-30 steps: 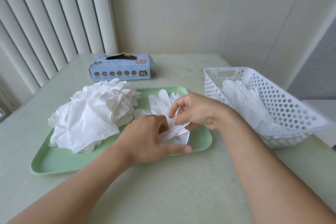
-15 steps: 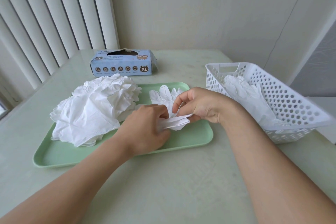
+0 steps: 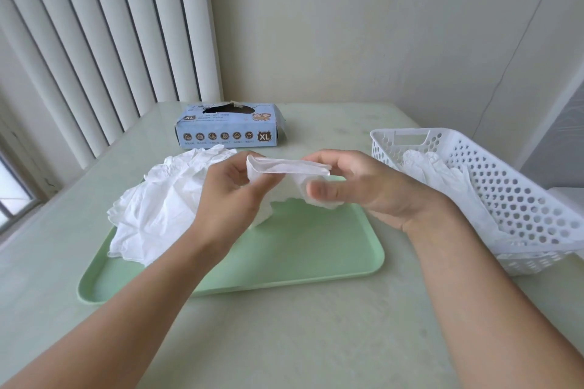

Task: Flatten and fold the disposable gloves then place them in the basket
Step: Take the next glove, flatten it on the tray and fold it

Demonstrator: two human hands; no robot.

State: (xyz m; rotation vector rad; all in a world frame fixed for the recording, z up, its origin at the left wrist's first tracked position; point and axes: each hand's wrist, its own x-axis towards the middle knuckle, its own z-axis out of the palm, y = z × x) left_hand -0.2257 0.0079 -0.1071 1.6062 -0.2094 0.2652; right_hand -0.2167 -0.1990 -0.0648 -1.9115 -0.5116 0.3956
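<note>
Where it lay on the tray before, the glove now hangs lifted, both hands' fingers pinching it.

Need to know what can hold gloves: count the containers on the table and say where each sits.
3. The green tray lies in the middle, the white basket stands at the right, and the blue glove box stands at the back.
</note>
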